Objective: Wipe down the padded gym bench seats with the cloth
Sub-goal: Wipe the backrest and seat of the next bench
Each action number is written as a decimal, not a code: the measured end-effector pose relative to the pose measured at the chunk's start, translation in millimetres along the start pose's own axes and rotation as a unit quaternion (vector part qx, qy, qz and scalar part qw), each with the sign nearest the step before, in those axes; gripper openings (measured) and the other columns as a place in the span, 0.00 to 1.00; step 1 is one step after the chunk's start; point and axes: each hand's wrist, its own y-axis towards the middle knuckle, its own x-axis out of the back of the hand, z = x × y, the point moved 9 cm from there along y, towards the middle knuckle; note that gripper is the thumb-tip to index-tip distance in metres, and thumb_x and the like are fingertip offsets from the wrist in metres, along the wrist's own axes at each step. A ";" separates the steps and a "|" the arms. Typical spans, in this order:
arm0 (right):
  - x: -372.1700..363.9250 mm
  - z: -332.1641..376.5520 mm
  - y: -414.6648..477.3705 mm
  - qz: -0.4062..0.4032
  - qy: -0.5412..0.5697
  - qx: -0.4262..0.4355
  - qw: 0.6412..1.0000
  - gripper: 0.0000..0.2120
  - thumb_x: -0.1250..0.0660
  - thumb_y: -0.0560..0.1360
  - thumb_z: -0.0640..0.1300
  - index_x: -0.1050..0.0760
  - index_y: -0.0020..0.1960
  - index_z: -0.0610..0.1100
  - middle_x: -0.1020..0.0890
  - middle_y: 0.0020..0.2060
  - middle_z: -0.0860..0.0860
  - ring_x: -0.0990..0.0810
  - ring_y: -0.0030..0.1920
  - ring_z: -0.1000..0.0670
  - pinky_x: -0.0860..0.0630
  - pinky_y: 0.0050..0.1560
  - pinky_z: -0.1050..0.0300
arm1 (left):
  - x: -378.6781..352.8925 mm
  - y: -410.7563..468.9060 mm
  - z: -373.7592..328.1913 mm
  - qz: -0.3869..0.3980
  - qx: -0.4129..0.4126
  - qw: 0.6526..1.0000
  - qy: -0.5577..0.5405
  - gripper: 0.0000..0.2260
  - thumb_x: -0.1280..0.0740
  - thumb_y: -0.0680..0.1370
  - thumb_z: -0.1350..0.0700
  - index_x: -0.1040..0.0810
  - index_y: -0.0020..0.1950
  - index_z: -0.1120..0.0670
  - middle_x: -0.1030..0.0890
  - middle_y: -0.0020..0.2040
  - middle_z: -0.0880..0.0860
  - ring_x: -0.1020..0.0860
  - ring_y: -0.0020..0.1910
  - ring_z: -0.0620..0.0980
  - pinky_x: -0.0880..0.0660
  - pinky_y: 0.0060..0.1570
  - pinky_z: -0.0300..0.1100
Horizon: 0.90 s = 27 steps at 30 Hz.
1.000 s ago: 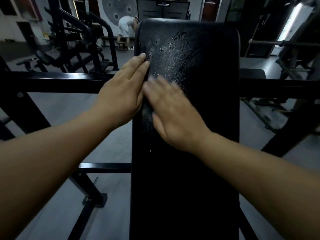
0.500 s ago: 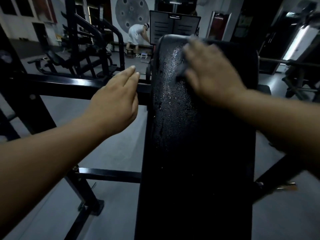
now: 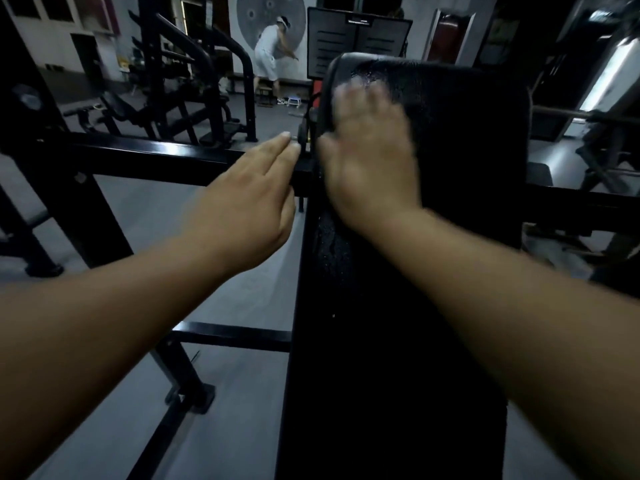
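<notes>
Up near the top-left corner of the long black padded bench seat [image 3: 467, 168], the right hand [image 3: 370, 157] lay flat on the vinyl with its fingers spread and fairly straight. It was badly motion-blurred, so honestly I couldn't tell whether the cloth sat under the palm. The pad itself ran straight away from the camera down the middle of the view, with a wet sheen [image 3: 377, 72] by its far end and a streak of droplets [image 3: 329, 244] along the left edge below the wrist.

The left hand [image 3: 249, 199] hung just off the seat's left side, fingers straight and together, holding nothing, with its fingertips over the glossy black steel crossbar [image 3: 156, 154]. The two hands were close but not touching. Way back, a person in pale clothes [image 3: 268, 46] stood by the wall on the grey floor [image 3: 225, 306].
</notes>
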 end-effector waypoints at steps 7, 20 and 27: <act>-0.5 -24.7 -52.9 0.028 -0.036 0.110 0.993 0.29 0.48 0.81 0.52 0.38 0.78 0.39 0.37 0.77 0.41 0.38 0.78 0.41 0.46 0.77 0.44 | 5.3 -3.2 -2.0 0.005 0.004 1.000 0.014 0.29 0.40 0.78 0.63 0.42 0.79 0.60 0.42 0.80 0.57 0.43 0.78 0.55 0.50 0.72 0.39; -3.1 -7.8 -110.6 0.009 -0.027 0.023 0.999 0.30 0.46 0.78 0.50 0.35 0.76 0.38 0.38 0.78 0.40 0.41 0.78 0.39 0.48 0.77 0.41 | -14.7 -18.7 -31.9 0.005 -0.046 0.998 -0.042 0.26 0.47 0.81 0.54 0.39 0.78 0.61 0.40 0.79 0.59 0.40 0.78 0.57 0.44 0.77 0.47; -16.6 -4.4 -210.9 0.092 -0.045 0.173 0.980 0.27 0.46 0.80 0.50 0.38 0.77 0.41 0.36 0.77 0.43 0.37 0.77 0.43 0.40 0.73 0.38 | -22.3 -24.3 -39.1 -0.019 -0.076 0.997 -0.029 0.25 0.47 0.83 0.52 0.39 0.79 0.61 0.42 0.80 0.59 0.43 0.79 0.58 0.41 0.76 0.55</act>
